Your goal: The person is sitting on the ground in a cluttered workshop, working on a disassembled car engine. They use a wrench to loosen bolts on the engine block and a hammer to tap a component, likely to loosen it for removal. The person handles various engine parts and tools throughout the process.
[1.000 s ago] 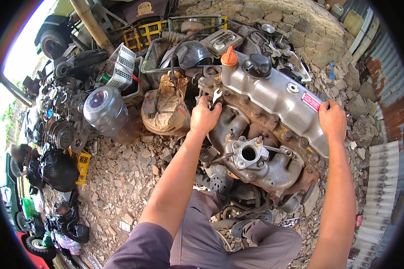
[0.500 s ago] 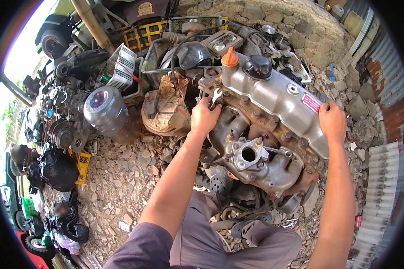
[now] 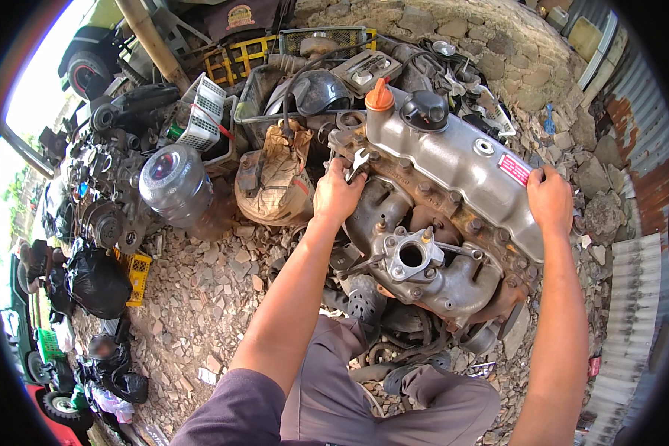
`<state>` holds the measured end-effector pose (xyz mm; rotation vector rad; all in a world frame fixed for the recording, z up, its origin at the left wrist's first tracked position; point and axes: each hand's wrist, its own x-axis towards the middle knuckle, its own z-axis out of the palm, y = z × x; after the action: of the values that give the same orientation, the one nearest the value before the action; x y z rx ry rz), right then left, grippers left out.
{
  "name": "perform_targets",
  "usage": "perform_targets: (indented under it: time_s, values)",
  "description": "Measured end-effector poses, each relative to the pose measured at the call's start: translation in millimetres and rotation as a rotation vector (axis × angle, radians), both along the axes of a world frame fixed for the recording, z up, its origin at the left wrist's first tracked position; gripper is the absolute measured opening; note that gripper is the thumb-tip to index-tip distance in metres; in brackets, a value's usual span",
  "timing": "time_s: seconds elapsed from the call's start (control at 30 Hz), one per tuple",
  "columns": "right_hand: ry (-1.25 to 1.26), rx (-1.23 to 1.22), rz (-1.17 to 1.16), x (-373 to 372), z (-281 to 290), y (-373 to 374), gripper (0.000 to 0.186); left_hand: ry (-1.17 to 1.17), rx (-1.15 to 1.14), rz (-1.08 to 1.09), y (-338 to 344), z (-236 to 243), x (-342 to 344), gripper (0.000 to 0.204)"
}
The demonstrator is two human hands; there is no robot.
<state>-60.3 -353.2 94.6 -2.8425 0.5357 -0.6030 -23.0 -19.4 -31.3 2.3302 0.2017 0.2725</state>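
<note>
Engine [image 3: 464,286] sits between my hands, its rounded silver valve cover [image 3: 453,163] smooth and shiny, bearing a red label [image 3: 514,169] with small pale print, beside rust-brown, bolt-studded metal. My left hand [image 3: 338,195] grasps an open-ended steel wrench [image 3: 357,165] at the engine's left end; my right hand [image 3: 550,201] curls against the cover beside the label, its grip unclear. Broken stone [image 3: 201,297] covers the ground.

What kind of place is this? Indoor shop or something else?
Probably an outdoor repair or scrap yard, not an indoor shop: a vehicle engine stands over loose rubble in daylight, and a heap of greasy metal parts sits off to the left.
</note>
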Motion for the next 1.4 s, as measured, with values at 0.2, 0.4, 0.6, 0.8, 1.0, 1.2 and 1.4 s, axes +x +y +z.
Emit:
perform_targets:
  time_s: [0.2,0.4,0.6,0.8,1.0,1.2,1.4]
  values:
    - [0.009,0.004,-0.005,-0.4,2.4,1.8,0.036,0.025,-0.012,-0.005,3.0,-4.9,3.8,0.046]
    - [0.015,-0.007,-0.010,-0.5,2.0,-1.7,0.036,0.007,-0.020,0.012,-2.9,1.7,-0.8,0.043]
    - [0.021,0.000,0.004,1.0,1.1,0.0,0.037,0.043,-0.014,0.006,3.9,-5.6,3.5,0.048]
    - [0.015,-0.016,-0.004,0.5,1.5,-1.8,0.037,0.059,-0.010,0.006,-0.3,3.7,-1.2,0.047]
    - [0.013,-0.014,0.004,0.5,2.7,1.8,0.037,0.047,0.011,-0.013,6.6,-4.3,2.3,0.049]
    - [-0.008,-0.008,0.003,-0.5,2.4,1.1,0.037,0.110,-0.009,0.014,1.4,5.3,1.0,0.050]
    - [0.019,-0.009,0.004,0.4,2.6,0.2,0.037,0.030,0.002,-0.029,3.4,3.3,-0.7,0.048]
